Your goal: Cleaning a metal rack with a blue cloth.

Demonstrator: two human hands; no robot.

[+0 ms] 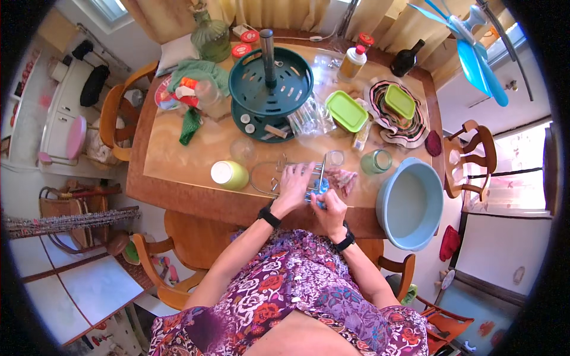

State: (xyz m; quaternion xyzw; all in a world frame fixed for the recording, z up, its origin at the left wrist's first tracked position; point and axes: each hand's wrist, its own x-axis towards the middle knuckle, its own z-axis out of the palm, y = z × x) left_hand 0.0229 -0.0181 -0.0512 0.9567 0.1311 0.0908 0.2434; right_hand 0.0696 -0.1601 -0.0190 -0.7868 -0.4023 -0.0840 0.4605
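Note:
My left hand [295, 182] lies over a metal wire rack [321, 171] near the table's front edge and holds it. In my right hand [331, 208] is a blue cloth [321, 185], pressed against the rack's right end; the exact finger grip is partly hidden. A curved wire part of the rack reaches out left of my left hand. Just right of the rack lies a crumpled pink and white cloth [343, 179]. Behind it stands a small clear glass [335, 158].
A yellow-green container with a white top [229, 175] stands left. On the right are a green glass jar [376, 161] and a light blue basin [382, 209] holding cloudy liquid. Farther back are a dark green tiered rack [240, 104], a green-lidded container [347, 111] and a dark bottle [406, 59].

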